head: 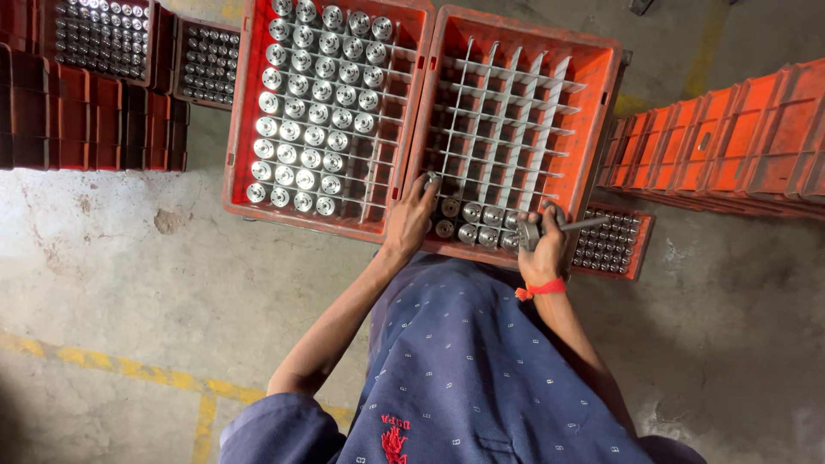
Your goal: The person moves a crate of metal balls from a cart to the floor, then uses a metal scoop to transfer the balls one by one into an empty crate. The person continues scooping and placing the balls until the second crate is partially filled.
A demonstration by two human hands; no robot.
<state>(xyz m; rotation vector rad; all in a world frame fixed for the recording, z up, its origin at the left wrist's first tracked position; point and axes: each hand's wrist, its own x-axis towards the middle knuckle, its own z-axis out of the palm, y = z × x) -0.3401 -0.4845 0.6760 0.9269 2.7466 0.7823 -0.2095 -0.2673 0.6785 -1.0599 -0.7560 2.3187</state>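
Blue shirt [481, 369] above concrete floor [129, 275]; left hand [411, 216] fingers spread in crate [516, 129], right hand [545, 245] grips tool [559, 228].

The right crate [606, 60] is orange plastic with a white grid of dividers, and most of its cells stand open. Only its near row holds parts [481, 215]: short, round, shiny metal pieces standing on end, one to a cell. One more part [430, 180] sits under the left fingertips at the crate's near left corner. A grey metal tool [563, 227], a block with a thin rod pointing right, lies level over the crate's near right edge.
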